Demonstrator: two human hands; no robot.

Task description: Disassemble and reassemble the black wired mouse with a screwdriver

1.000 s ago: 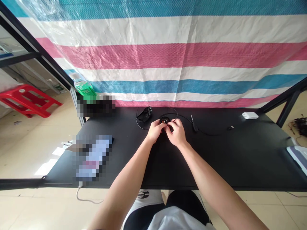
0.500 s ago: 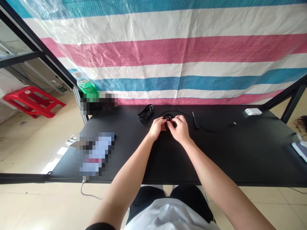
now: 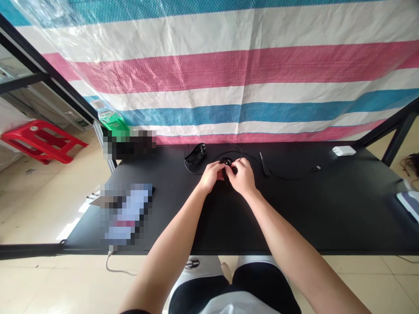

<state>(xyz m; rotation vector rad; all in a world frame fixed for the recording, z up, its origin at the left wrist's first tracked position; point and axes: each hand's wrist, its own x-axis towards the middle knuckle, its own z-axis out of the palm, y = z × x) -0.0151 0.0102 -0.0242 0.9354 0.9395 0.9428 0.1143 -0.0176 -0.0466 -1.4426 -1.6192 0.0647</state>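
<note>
Both my hands meet over the middle back of a black table (image 3: 294, 218). My left hand (image 3: 211, 176) and my right hand (image 3: 242, 176) are closed around a small black round part (image 3: 225, 162) with thin black wire running from it. The fingers pinch it from both sides, and most of it is hidden by them. A second black earpiece-like piece (image 3: 196, 153) lies just left of the hands, inside a loop of the same wire. The cable (image 3: 278, 176) trails right to a black inline stick (image 3: 264, 166) and a small plug (image 3: 316, 168).
A white adapter (image 3: 343, 151) sits at the back right corner. A blurred-out object (image 3: 126, 213) lies at the front left, another blurred one (image 3: 129, 144) at the back left beside a green bottle (image 3: 111, 118). A striped tarp (image 3: 229, 69) hangs behind. A red stool (image 3: 39, 139) stands left.
The hands have stayed on the small black part and only shifted their fingers a little. The view has swayed slightly.
</note>
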